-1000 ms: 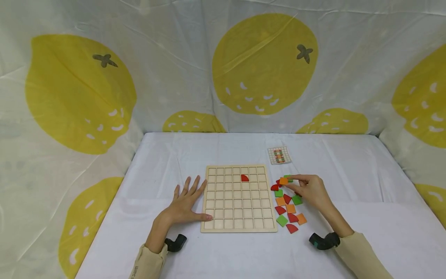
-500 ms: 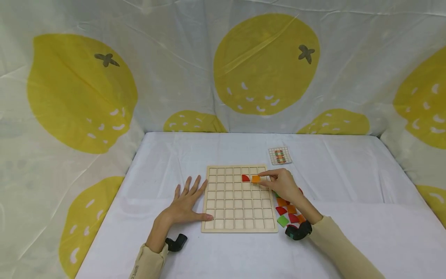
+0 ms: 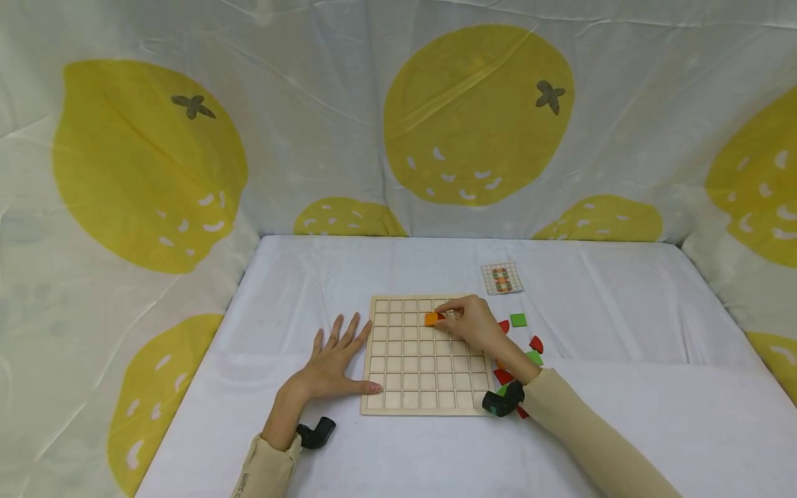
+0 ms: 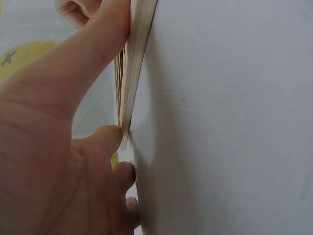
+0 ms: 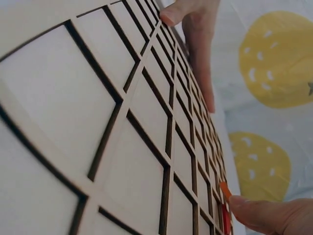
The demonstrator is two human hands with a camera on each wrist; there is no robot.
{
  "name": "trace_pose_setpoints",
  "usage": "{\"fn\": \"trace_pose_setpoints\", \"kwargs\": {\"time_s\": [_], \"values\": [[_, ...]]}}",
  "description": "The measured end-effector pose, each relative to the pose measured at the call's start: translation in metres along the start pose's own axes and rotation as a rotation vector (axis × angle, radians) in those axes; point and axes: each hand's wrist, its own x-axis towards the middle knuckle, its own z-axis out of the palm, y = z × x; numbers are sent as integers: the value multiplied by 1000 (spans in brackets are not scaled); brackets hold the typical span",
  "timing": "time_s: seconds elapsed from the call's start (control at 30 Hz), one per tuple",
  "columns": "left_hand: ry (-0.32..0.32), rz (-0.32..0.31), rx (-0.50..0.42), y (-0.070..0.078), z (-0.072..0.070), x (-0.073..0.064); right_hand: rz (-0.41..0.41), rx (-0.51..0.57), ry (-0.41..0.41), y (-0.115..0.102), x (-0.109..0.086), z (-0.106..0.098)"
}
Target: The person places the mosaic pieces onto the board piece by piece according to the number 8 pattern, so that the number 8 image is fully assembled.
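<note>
A wooden grid board (image 3: pixel 411 380) lies flat on the white cloth. My right hand (image 3: pixel 476 325) pinches an orange square tile (image 3: pixel 431 319) by its right edge, over the second row from the back. Just right of that tile, a red quarter-circle tile (image 3: pixel 441 316) sits on the board, partly covered by the fingertips. In the right wrist view the orange tile (image 5: pixel 225 190) is tilted, one edge down at the grid. My left hand (image 3: pixel 326 366) lies spread along the board's left side, its thumb resting on the frame near the front corner.
A small pattern card (image 3: pixel 501 278) lies behind the board's back right corner. Loose tiles lie right of the board, including a green square (image 3: pixel 519 319) and a red quarter-circle (image 3: pixel 536 344); my right forearm hides several others. A lemon-print cloth (image 3: pixel 479 117) hangs behind the table.
My right hand has carried the orange tile from the loose tiles leftward across the board, past the red tile to its left side. The left hand has stayed in place.
</note>
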Motion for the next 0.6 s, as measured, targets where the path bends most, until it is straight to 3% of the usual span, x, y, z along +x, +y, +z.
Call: {"fn": "trace_pose_setpoints", "kwargs": {"time_s": [0.6], "values": [[2,1,-6,0,0,0,-9,20,9,1,5,7]]}}
